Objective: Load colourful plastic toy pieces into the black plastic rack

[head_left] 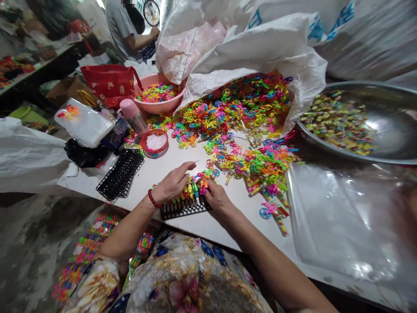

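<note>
A black plastic rack [185, 209] full of colourful plastic toys [189, 190] in a row lies at the table's near edge. My left hand [172, 184], with a red bead bracelet on the wrist, reaches over the row's left part. A tiny white piece shows at its fingertips, too small to name. At the rack's right end, my right hand [217, 196] is closed with its fingers around an orange and pink plastic toy [203, 184]. Its fingertips are partly hidden. A loose pile of similar toys [267, 169], some with candy-like wrapped tubes, lies to the right.
Black racks [120, 174] are stacked at left, near a red basket [155, 153] with white contents and a pink-topped flask [132, 113]. Behind are a pink basin [159, 106] and a white sack [260, 52] spilling toys. A metal bowl [391, 117] and clear bags [339, 217] are at right.
</note>
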### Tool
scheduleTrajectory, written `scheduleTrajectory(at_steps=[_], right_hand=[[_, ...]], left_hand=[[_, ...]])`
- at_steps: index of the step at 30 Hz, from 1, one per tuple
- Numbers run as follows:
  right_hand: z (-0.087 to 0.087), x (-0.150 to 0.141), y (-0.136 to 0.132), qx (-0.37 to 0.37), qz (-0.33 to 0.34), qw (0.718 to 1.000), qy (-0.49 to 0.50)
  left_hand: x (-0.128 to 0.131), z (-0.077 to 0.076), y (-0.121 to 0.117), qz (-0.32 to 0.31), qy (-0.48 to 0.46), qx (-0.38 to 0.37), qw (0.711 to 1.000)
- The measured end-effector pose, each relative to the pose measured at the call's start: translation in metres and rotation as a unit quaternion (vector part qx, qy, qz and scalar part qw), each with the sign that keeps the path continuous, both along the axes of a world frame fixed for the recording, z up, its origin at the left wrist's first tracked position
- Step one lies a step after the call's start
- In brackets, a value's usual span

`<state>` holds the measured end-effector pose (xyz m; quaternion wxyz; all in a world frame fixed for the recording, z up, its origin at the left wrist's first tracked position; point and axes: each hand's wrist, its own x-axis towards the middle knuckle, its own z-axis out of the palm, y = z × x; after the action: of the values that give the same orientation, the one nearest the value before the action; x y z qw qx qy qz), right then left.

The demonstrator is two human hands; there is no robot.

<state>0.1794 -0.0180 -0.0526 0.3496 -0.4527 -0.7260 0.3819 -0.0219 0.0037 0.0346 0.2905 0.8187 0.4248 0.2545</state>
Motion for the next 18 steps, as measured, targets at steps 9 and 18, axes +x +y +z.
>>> scheduleTrajectory(at_steps=[9, 18], right_hand=[[0.002, 0.0, 0.002, -0.007, 0.005, 1.0, -0.009], [-0.005, -0.002, 0.003, 0.016, -0.016, 0.999, -0.027]], left_hand=[[0.001, 0.001, -0.001, -0.075, 0.077, 0.042, 0.993], [0.005, -0.01, 0.0, -0.013, 0.115, 0.039, 0.993]])
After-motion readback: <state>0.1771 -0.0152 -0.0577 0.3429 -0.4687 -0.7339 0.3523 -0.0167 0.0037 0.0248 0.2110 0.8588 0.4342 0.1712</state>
